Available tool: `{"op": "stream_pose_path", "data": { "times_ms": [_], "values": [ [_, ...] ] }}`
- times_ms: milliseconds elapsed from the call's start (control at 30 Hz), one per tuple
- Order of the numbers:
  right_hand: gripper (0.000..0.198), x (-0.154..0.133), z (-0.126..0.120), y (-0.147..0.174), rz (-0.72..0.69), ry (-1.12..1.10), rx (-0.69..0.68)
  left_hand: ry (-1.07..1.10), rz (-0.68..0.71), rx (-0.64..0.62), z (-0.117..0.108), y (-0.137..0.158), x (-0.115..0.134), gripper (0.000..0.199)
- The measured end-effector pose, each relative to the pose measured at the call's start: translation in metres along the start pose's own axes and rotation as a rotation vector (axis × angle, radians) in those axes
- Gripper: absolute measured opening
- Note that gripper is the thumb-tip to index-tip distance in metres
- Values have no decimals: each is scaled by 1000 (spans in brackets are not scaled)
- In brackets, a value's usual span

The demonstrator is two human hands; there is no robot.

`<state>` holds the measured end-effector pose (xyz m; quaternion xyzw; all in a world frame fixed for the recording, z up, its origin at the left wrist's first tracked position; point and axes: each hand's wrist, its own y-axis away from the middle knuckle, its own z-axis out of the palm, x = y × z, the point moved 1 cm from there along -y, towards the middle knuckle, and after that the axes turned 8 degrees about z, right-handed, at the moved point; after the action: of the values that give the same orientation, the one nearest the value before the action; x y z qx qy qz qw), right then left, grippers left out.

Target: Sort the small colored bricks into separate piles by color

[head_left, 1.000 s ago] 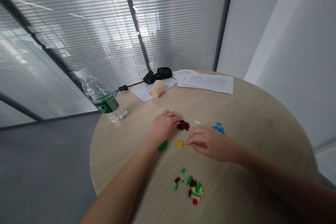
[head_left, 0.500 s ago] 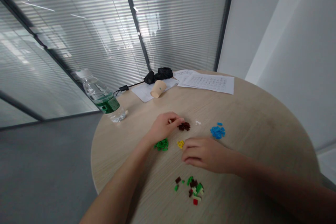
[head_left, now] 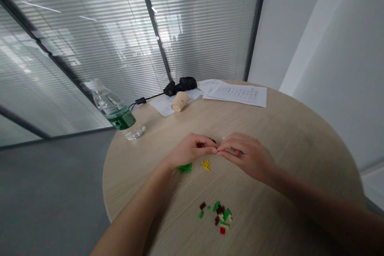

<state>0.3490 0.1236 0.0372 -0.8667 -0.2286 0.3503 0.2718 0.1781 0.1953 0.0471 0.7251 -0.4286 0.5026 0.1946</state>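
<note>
My left hand [head_left: 195, 148] and my right hand [head_left: 247, 154] meet fingertip to fingertip above the middle of the table. Each is closed in a pinch, and whatever lies between the fingertips is too small to make out. Dark brown bricks [head_left: 212, 141] peek out behind my left fingers, mostly covered. Just below the left hand lies a pile of green bricks [head_left: 185, 168], with a few yellow bricks [head_left: 206, 165] to its right. A bit of blue [head_left: 241, 152] shows through the gap in my right hand; the rest of the blue pile is hidden.
A loose mix of green, brown, cream and red bricks [head_left: 223, 218] lies at the near side of the round table [head_left: 135, 196]. A water bottle [head_left: 120, 116] stands at the left edge. Farther back are a paper cup [head_left: 180, 101], printed sheets [head_left: 240, 94] and a black bundle [head_left: 186, 84].
My right hand has moved up and away from the yellow bricks to meet my left fingertips. The left hand has shifted slightly right. My right hand now covers most of the blue pile.
</note>
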Motion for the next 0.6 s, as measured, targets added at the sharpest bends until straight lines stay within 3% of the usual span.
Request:
{"op": "stream_pose_path", "data": {
  "times_ms": [400, 600],
  "values": [
    [8, 1, 4, 1, 171, -53, -91, -72, -13, -56, -2, 3, 9, 18],
    [8, -1, 5, 1, 224, -103, -99, -6, 25, -89, -3, 2, 6, 19]
  ]
}}
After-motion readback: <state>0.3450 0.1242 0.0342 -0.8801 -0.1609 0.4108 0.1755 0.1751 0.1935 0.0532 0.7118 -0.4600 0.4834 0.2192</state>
